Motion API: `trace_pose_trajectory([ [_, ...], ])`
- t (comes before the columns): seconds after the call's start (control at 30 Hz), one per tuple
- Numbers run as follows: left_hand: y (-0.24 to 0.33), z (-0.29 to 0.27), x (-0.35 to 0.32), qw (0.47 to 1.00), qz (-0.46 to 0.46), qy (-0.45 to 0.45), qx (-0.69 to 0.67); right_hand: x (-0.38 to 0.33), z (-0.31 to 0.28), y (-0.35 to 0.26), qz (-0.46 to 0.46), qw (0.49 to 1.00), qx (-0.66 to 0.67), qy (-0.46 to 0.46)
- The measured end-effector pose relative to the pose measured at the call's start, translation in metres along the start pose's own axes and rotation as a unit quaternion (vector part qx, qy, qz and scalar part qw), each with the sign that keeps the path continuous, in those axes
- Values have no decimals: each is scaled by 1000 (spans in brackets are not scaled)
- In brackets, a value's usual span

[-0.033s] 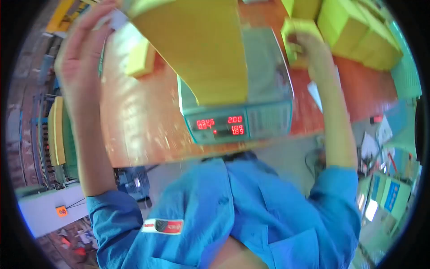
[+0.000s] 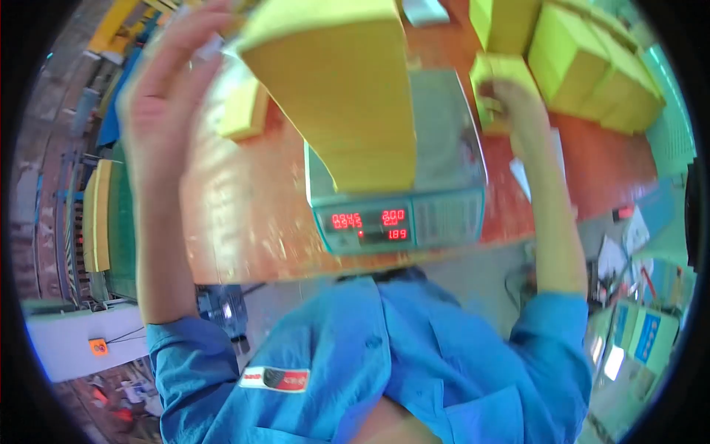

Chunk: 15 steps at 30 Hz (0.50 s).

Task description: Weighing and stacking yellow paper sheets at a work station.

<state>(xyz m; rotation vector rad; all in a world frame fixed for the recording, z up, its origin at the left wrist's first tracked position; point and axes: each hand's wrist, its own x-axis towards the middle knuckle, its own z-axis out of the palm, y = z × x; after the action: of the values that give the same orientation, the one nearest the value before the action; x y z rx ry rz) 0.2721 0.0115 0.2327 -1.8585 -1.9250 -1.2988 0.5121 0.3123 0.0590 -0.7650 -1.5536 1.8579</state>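
Note:
A digital weighing scale (image 2: 444,133) with a lit red display (image 2: 370,226) stands on the table in front of me. On it rises a tall yellow block (image 2: 347,111), wide at the top in this view; its material is unclear. Left of that block my left hand (image 2: 166,103) is raised, smeared by motion, its fingers and thumb apart. Something pale shows by its fingertips, too blurred to name. To the right of the scale my right hand (image 2: 518,103) has its fingers curled against a smaller yellow block (image 2: 510,68). Its fingertips are partly hidden.
Another small yellow block (image 2: 244,111) lies on the red-brown table (image 2: 229,222) left of the scale. Several large yellow blocks (image 2: 569,55) stand together at the far right. A white sheet (image 2: 520,177) lies under my right forearm. Beside the table, at left, are more yellow slabs (image 2: 96,214).
The whole view has shifted, so the table and scale sit slightly lower. My left hand appears a little further right, nearer the tall block. The right hand stays at the smaller yellow block.

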Motion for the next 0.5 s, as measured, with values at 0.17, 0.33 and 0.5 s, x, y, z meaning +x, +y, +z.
trace_pose_trajectory([
  [0.17, 24, 18, 28, 994, -37, -61, 80, -27, 13, -19, -28, 998, 26, -43],
  [0.33, 27, 18, 42, 986, -72, -132, 75, -30, 10, -26, -26, 999, 23, -38],
  [0.5, 25, 20, 50, 984, -78, -140, 76, -23, 0, -20, -20, 999, 18, -44],
])
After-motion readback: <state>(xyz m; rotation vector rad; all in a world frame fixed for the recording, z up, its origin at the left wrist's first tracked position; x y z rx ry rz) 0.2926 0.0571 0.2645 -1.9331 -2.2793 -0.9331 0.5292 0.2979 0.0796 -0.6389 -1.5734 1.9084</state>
